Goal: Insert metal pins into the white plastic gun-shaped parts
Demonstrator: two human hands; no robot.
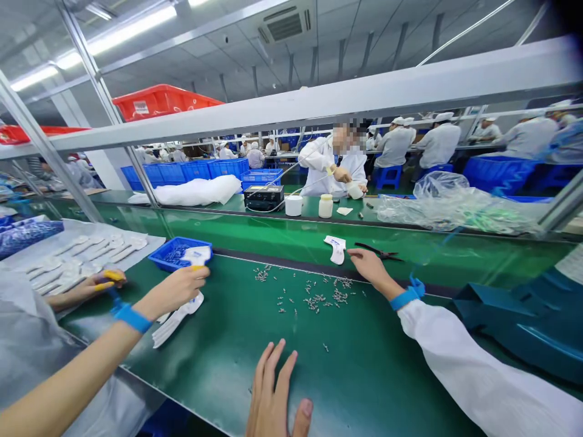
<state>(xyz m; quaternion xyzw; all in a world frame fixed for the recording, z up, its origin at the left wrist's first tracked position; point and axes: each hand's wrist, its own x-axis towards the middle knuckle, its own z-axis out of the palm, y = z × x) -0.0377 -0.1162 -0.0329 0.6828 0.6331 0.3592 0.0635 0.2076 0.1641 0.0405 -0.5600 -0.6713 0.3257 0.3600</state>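
Note:
My left hand [175, 289] grips a white plastic piece with a yellow part [197, 257] above a blue tray of small metal parts [161, 258]. A white moulded piece [175, 318] lies just below that hand on the green conveyor belt [364, 376]. My right hand [370, 268] rests near black pliers [379, 251] and holds nothing I can see. A small white piece [336, 249] lies left of it. Small metal parts [312, 291] lie scattered between my hands. Another hand [273, 394] rests at the belt's near edge; its owner is hidden.
A co-worker's hand [102, 284] holds a yellow-handled tool beside white pieces on a sheet [77, 261]. Across the belt, a co-worker in white [332, 164] works behind a black unit [263, 197] and white jars [310, 206]. A clear plastic bag [455, 206] lies far right.

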